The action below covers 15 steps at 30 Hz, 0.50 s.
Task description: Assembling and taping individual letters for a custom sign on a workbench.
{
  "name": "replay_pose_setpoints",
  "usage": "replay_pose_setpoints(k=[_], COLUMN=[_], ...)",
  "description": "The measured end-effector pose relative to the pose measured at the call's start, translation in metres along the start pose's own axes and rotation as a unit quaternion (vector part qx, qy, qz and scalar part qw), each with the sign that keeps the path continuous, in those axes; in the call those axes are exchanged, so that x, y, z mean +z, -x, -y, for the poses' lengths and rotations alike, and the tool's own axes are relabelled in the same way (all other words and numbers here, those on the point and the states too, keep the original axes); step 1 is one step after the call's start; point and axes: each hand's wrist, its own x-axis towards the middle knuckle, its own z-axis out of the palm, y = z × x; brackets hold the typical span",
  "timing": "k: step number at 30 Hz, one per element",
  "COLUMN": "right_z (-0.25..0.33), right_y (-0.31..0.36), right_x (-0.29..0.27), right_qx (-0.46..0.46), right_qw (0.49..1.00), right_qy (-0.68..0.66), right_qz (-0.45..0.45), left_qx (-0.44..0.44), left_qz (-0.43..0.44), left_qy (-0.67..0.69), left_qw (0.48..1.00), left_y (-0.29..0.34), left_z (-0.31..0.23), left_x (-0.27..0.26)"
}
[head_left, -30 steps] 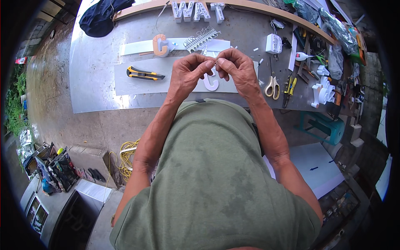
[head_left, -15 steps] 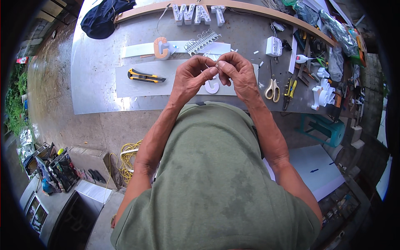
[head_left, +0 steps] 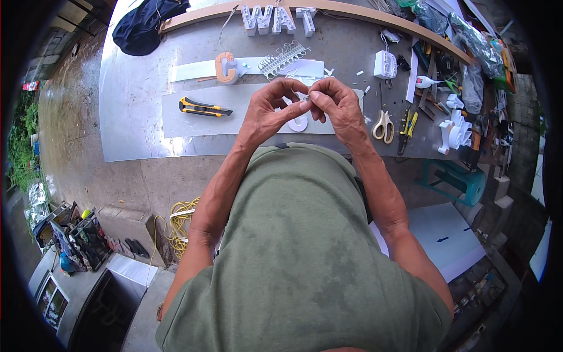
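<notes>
Over the near middle of the metal table, my left hand [head_left: 268, 114] and my right hand [head_left: 337, 105] meet at the fingertips. Both are closed in a pinch on something small, with a greyish bit showing between them; its kind is too small to tell. Under the hands lies a white curved letter-shaped piece [head_left: 298, 122], partly hidden, on a grey sheet [head_left: 176, 126]. A yellow and black utility knife [head_left: 204, 108] rests left of my left hand. Beyond the fingers are a strip of white light modules [head_left: 284, 60] and an upright curved letter with an orange face [head_left: 225, 67].
Several white block letters [head_left: 278, 22] stand by a long wooden strip [head_left: 375, 21] at the back. Scissors [head_left: 383, 127], yellow-handled tools [head_left: 409, 124], a glue bottle [head_left: 426, 83] and white cut pieces [head_left: 456, 134] lie right. A green stool [head_left: 463, 183] stands below the table edge.
The fingers of my left hand have shifted slightly, and the greyish bit between the fingertips shows more clearly. Both hands stay in nearly the same place.
</notes>
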Motion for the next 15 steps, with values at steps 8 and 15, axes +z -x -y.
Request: replay_pose_setpoints(k=[8,15], right_z=[0.002,0.012], right_y=[0.001,0.002], right_x=[0.005,0.007], right_qx=[0.011,-0.211], right_qw=[1.000,0.923], right_qy=[0.003,0.320], right_qz=[-0.022,-0.023], left_qx=[-0.049,-0.044], left_qz=[0.001,-0.014], left_qy=[-0.005,-0.093], left_qw=[0.999,0.995], left_y=[0.001,0.004], left_z=[0.009,0.001], left_x=[-0.009,-0.011])
